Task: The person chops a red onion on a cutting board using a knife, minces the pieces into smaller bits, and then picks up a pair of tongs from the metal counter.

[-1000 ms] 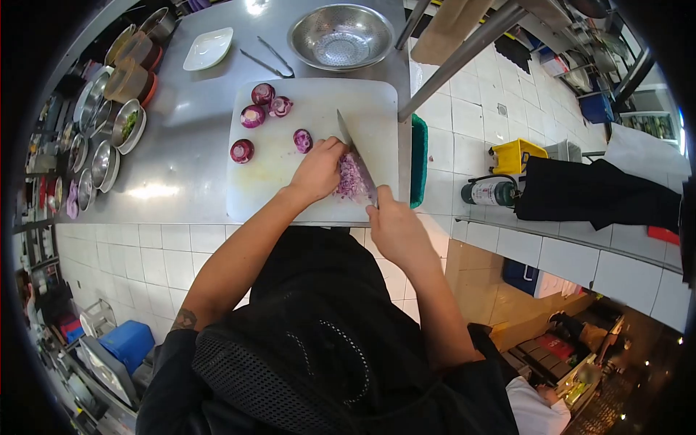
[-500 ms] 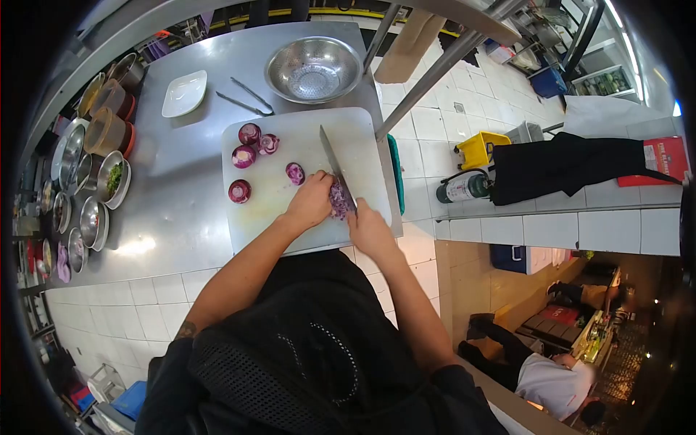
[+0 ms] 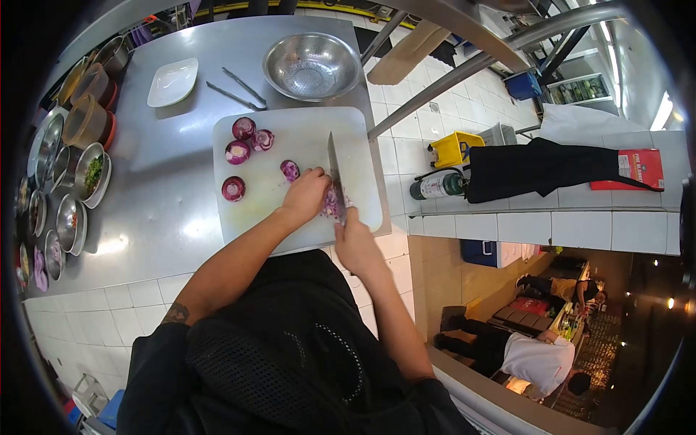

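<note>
A white cutting board (image 3: 275, 210) lies under both hands. My right hand (image 3: 355, 239) is closed around the handle of a chef's knife (image 3: 333, 163), whose blade points toward the far side of the board. Beside the blade, the curled fingers of my left hand (image 3: 308, 192) press on a red onion, mostly hidden under them. Finely chopped red onion (image 3: 332, 206) lies along the blade. Just beyond my left hand sits a cut onion piece (image 3: 290, 170). Several peeled red onions (image 3: 237, 152) rest on the board's left part.
Behind the board are a steel bowl (image 3: 312, 69), metal tongs (image 3: 235, 94) and a white square dish (image 3: 172, 82). Bowls and containers (image 3: 85, 130) line the table's left side. A metal rail (image 3: 435, 90) crosses at right. Two other people, one in a white shirt (image 3: 536, 362), are lower right.
The whole view has shifted, so the board appears farther left. The knife has turned slightly more upright in view and sits a little differently against the onion. Both hands keep their hold.
</note>
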